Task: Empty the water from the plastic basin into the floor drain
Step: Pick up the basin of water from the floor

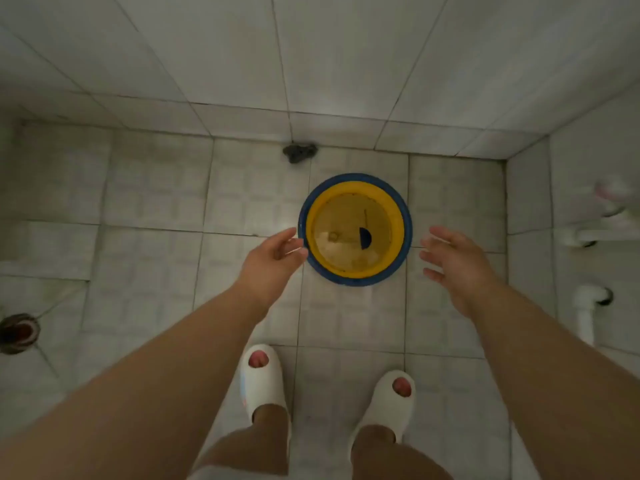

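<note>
Hands reach toward a yellow basin [355,230] with a blue rim on the tiled floor.
Left hand [273,259] has spread fingers beside the rim; right hand [457,261], fingers apart, hovers clear. Water fills the basin; the floor drain [19,332] lies far left.

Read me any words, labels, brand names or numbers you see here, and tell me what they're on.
None can be read.
Yellow basin: dark marks on its floor under the water, too blurred to tell whether they are text.
Left slipper: faint coloured patch, unreadable.
Floor tiles: no print.
</note>
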A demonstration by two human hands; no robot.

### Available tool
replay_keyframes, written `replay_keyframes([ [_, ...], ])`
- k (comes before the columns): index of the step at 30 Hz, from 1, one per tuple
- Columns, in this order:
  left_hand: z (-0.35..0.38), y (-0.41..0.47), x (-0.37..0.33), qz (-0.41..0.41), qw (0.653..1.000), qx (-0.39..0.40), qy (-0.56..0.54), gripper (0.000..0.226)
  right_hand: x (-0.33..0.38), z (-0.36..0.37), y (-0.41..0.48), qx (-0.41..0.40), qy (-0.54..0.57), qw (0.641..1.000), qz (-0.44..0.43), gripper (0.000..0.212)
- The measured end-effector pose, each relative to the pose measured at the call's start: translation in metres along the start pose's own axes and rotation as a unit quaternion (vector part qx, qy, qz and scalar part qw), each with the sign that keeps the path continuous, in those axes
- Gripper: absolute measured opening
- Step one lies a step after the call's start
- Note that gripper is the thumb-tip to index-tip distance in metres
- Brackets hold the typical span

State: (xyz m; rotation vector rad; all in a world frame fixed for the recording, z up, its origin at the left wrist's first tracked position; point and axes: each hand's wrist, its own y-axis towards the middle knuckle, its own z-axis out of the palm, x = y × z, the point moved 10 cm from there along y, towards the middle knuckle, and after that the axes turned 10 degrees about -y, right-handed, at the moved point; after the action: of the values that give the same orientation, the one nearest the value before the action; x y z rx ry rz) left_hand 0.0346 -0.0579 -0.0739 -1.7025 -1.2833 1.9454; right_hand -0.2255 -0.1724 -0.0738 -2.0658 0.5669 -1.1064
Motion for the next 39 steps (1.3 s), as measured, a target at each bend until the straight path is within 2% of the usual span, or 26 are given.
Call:
replay_keyframes([
  [11,0.032,0.155,0.061,0.026,0.998,-0.05,-0.007,0.054,-0.058,0.034,0.171,-0.04,-0.003,0.999,-0.003,0.053],
  [19,0.018,0.228,0.094,0.032,0.987,-0.128,0.09,0.057,-0.083,0.03,0.255,-0.109,-0.05,0.992,-0.039,0.056],
  [25,0.018,0.244,0.117,0.014,0.982,-0.149,0.111,0.042,-0.113,0.037,0.278,-0.084,-0.034,0.996,-0.011,0.044],
  [34,0.015,0.246,0.115,-0.007,0.979,-0.169,0.114,0.041,-0.113,0.041,0.279,-0.047,-0.036,0.998,-0.01,0.036],
  [39,0.007,0.235,0.112,-0.019,0.98,-0.182,0.079,0.042,-0.1,0.042,0.273,-0.028,-0.031,0.999,-0.022,0.036],
])
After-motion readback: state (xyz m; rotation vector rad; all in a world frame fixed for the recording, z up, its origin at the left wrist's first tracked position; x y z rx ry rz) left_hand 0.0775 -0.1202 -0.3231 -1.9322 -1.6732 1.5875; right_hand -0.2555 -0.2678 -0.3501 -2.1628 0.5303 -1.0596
